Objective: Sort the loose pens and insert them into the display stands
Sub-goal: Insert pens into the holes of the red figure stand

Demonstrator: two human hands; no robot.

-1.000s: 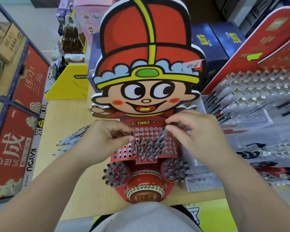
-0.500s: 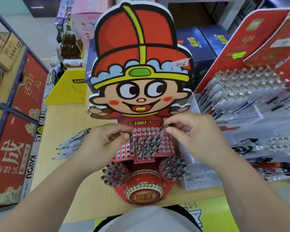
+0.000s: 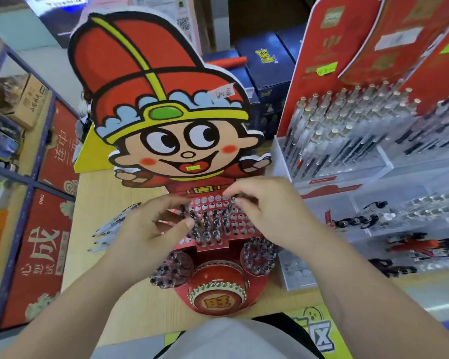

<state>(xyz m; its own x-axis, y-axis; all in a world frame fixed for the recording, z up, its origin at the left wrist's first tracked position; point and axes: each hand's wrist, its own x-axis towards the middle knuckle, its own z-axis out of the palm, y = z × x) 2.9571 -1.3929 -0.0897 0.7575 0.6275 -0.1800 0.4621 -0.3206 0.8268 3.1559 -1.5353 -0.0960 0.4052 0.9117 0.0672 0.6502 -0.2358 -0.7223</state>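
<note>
The display stand (image 3: 166, 104) is a cardboard cartoon figure in a red hat. Its red perforated tray (image 3: 240, 224) holds several dark-capped pens, and two round holders (image 3: 258, 256) below are also full of pens. My right hand (image 3: 270, 213) is at the tray's upper right and pinches a thin pen (image 3: 233, 200) between thumb and forefinger over the top rows of holes. My left hand (image 3: 145, 229) is at the tray's left edge, its thumb and forefinger around a pen (image 3: 183, 211) standing there. A few loose white pens (image 3: 109, 229) lie on the table to the left.
A clear acrylic stand (image 3: 347, 130) packed with pens rises on the right, with more pen trays (image 3: 399, 221) below it. A small clear box (image 3: 296, 273) sits beside the stand. A yellow stand (image 3: 84, 156) and blue boxes (image 3: 265, 60) are behind; red boxes (image 3: 47, 242) fill the left shelf.
The view has tilted and drawn closer. Both hands stay over the tray; my right hand's pinched pen has come down nearer the top rows of holes.
</note>
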